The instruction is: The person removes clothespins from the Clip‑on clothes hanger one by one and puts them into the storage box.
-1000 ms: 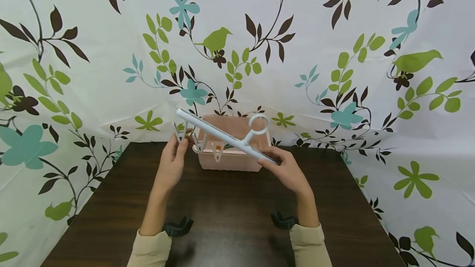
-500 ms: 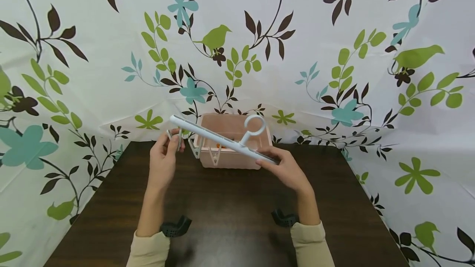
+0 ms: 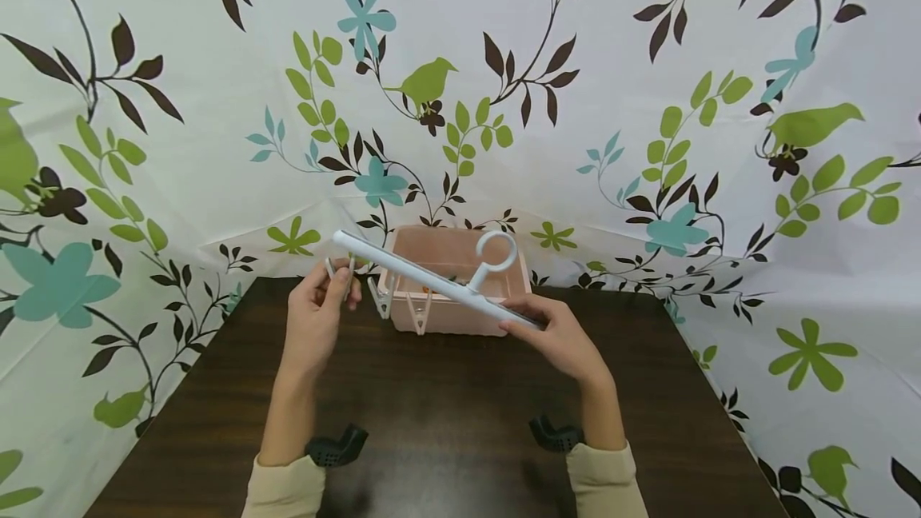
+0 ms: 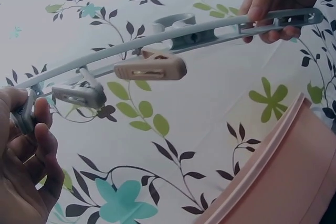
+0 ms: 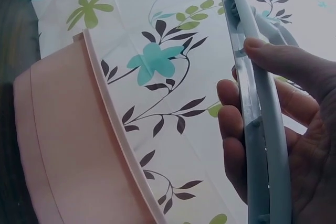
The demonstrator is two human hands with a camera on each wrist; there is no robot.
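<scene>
A light blue plastic clip hanger (image 3: 403, 266) with a ring-shaped hook is held up at a slant in the head view, its left end higher. My right hand (image 3: 564, 338) grips its lower right end, thumb on one side and fingers round the other, as the right wrist view shows. At the far end my left hand (image 3: 314, 314) pinches a clothespin-like clip (image 4: 23, 116) attached to the bar, partly hidden by the fingers. Two more clips hang between the hands: a grey clip (image 4: 79, 96) and a beige clip (image 4: 152, 69).
Behind the hanger a pink plastic tub (image 3: 449, 322) stands on the dark wooden table (image 3: 446, 406), with a few small items partly visible inside. A white cloth (image 3: 612, 38) patterned with leaves, flowers and birds hangs around the back and sides.
My left hand has shifted left with its clip, which has turned more edge-on. The hanger's left end has dropped slightly. My right hand keeps its grip in nearly the same place.
</scene>
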